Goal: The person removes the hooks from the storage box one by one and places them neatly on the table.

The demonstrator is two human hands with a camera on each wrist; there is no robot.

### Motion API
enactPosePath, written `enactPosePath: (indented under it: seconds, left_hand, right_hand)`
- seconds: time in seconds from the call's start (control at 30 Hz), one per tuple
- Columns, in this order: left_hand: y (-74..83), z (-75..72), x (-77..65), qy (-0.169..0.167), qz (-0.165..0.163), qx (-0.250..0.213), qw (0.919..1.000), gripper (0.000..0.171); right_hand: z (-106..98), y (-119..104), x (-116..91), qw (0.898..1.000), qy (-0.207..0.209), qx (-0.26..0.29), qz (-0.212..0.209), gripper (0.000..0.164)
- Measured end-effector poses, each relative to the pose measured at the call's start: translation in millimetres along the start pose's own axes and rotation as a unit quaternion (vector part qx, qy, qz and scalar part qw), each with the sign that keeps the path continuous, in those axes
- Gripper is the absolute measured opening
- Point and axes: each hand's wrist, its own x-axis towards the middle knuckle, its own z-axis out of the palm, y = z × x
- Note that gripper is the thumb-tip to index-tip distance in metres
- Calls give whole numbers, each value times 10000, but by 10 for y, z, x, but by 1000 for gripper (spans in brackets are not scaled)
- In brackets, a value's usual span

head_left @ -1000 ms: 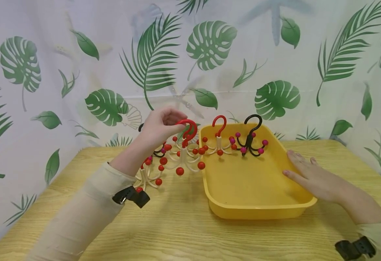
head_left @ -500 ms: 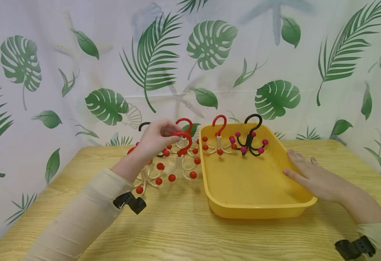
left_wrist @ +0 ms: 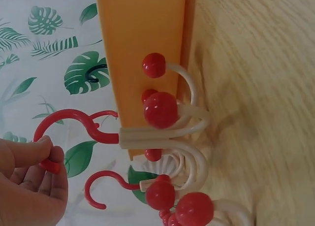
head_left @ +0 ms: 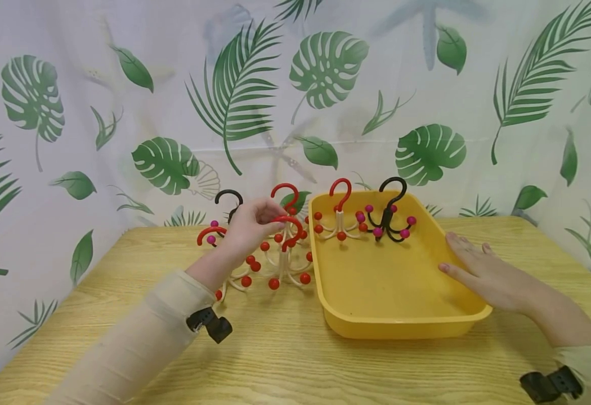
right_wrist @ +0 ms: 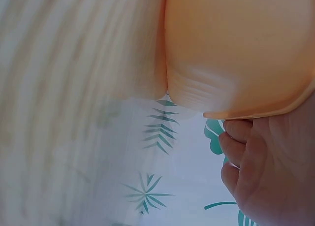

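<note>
My left hand (head_left: 249,228) pinches the tip of a red hook between thumb and fingers. That hook tops a cream claw hanger (head_left: 283,260) with red balls on its arm ends, held upright just left of the yellow tray (head_left: 402,323); whether it touches the table I cannot tell. In the left wrist view the pinched red hook (left_wrist: 64,116) shows clearly. My right hand (head_left: 488,277) rests on the tray's right rim with fingers extended. Inside the tray, at the back, stand a red-hooked cream hanger (head_left: 339,225) and a black hanger with magenta balls (head_left: 386,222).
More hangers stand on the wooden table (head_left: 214,360) around my left hand: a black-hooked one (head_left: 228,196) behind, a red-hooked one (head_left: 285,188) at the back, and a cream one (head_left: 232,284) partly hidden by the hand. A leaf-patterned curtain (head_left: 376,84) hangs behind the table.
My left hand has lowered the pinched cream hanger beside the tray, after it moved slightly left and then back right. The right hand and the tray have stayed put.
</note>
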Motion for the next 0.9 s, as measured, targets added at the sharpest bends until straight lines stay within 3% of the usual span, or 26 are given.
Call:
enactPosePath:
  seconds: [0.6,0.9]
  left_hand:
    - [-106,12,-40,201,-13,91,9998,17]
    - [-67,19,-48,165,186,39,9997,37]
  right_hand:
    - [-11,-1,-3,10000,-12,-10,53,77]
    - [-3,-6,-3,10000,12,-3,-19,75]
